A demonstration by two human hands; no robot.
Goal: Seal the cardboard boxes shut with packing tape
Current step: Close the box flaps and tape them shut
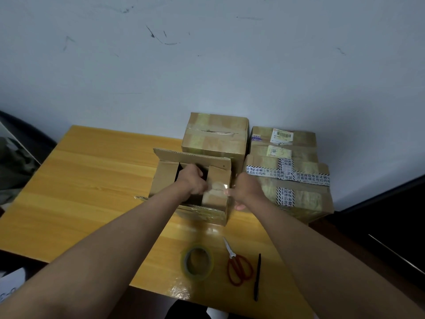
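An open cardboard box [164, 178] stands at the middle of the wooden table [92, 180], its far flap raised and its near flap hanging forward. My left hand [194, 180] reaches over the dark opening, its curled fingers gripping the inner edge of the right side flap [218, 178]. My right hand [247, 188] holds the same flap from the outer right side, thumb on top of it. A roll of clear packing tape [197, 262] lies flat near the front edge, with neither hand on it.
Red-handled scissors [239, 265] and a black pen [257, 277] lie right of the tape roll. A taped box [215, 137] stands behind the open one. Stacked taped boxes [292, 183] with printed tape and labels fill the table's right side. The wall rises close behind.
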